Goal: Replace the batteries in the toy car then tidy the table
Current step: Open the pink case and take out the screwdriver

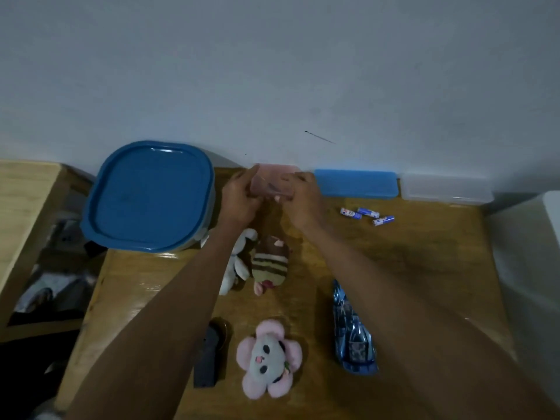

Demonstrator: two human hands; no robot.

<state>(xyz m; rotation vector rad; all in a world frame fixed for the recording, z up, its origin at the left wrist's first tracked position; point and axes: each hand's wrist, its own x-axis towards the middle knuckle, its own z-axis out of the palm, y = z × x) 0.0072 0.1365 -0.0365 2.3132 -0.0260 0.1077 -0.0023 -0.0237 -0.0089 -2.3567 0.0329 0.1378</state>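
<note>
Head view: left hand (239, 198) and right hand (300, 198) both grip pink plastic case (271, 184) at far table edge. Toy car (353, 331) near right: light, rigid, glossy; grasp its sides.

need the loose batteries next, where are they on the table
In the head view, the three loose batteries lie far right on the wooden table, just in front of the blue case, right of the right hand.

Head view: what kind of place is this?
Probably a home room, not a lab: a small wooden table against a plain wall, with plush toys, a toy car and a blue-lidded storage tub on it.
</note>
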